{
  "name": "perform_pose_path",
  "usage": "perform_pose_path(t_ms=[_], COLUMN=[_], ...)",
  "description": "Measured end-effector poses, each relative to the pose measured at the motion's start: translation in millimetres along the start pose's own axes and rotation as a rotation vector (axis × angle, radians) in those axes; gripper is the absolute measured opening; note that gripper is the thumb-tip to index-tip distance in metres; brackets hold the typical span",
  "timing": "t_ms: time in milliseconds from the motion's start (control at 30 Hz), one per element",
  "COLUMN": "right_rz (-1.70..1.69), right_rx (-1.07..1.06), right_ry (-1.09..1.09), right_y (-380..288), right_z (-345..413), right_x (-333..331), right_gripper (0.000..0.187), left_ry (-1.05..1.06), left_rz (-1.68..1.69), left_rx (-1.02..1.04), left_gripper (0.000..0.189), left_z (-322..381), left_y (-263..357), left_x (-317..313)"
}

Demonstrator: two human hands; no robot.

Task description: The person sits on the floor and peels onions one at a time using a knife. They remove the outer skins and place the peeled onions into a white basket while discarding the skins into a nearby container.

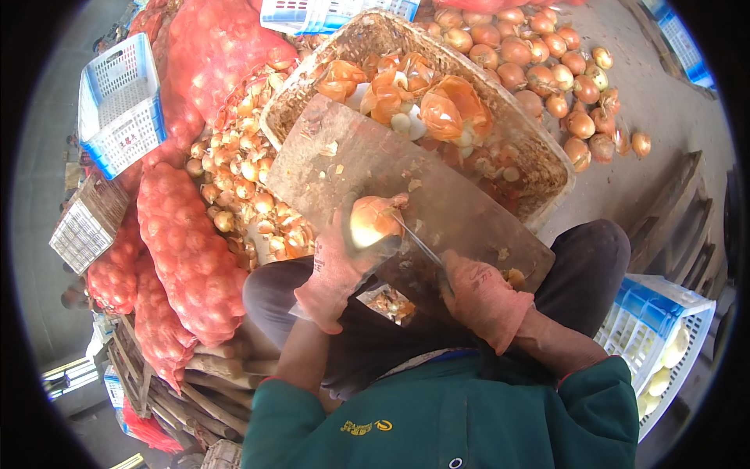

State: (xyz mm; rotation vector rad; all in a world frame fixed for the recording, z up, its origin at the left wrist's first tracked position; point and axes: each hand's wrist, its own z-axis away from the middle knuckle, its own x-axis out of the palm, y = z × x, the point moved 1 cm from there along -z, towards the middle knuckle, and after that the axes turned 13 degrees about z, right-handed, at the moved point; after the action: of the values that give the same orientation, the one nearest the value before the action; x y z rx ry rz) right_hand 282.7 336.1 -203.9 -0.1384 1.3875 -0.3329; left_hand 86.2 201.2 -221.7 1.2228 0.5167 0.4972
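My left hand (338, 265), in a pink work glove with dark fingers, grips a yellow onion (373, 221) above a worn board (445, 193). My right hand (483, 293), gloved alike, holds a knife (420, 241). Its thin blade reaches up to the right side of the onion, close to the dry neck. I cannot tell whether the blade has cut in. The board slants from my lap onto the rim of a dirty plastic crate (527, 132). Scraps of onion skin lie on the board. Loose skins (454, 108) and pale peeled onions are inside the crate.
Unpeeled onions (515, 53) cover the floor at the upper right. Red mesh sacks of onions (187, 252) and small loose onions (246, 170) lie to the left. A blue-and-white crate (650, 316) with peeled onions stands right, near a wooden pallet (674, 217).
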Motion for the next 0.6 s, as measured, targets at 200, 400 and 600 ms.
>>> perform_pose_path(t_ms=[200,400,600], right_rz=[0.115,0.198,0.228], right_rx=[-0.032,-0.147,-0.135], right_ry=[-0.144,-0.052,-0.158], right_y=[0,12,7], right_z=[-10,-10,-8], right_x=[-4,-9,-14], right_gripper=[0.030,0.035,0.056], left_ry=[0.040,0.025,0.046], left_rz=[0.016,0.084,-0.081], left_rx=[-0.070,0.009,-0.034], left_gripper=[0.069,0.064,0.069], left_z=[1,-3,-1], left_y=[15,28,4], left_x=[2,9,0])
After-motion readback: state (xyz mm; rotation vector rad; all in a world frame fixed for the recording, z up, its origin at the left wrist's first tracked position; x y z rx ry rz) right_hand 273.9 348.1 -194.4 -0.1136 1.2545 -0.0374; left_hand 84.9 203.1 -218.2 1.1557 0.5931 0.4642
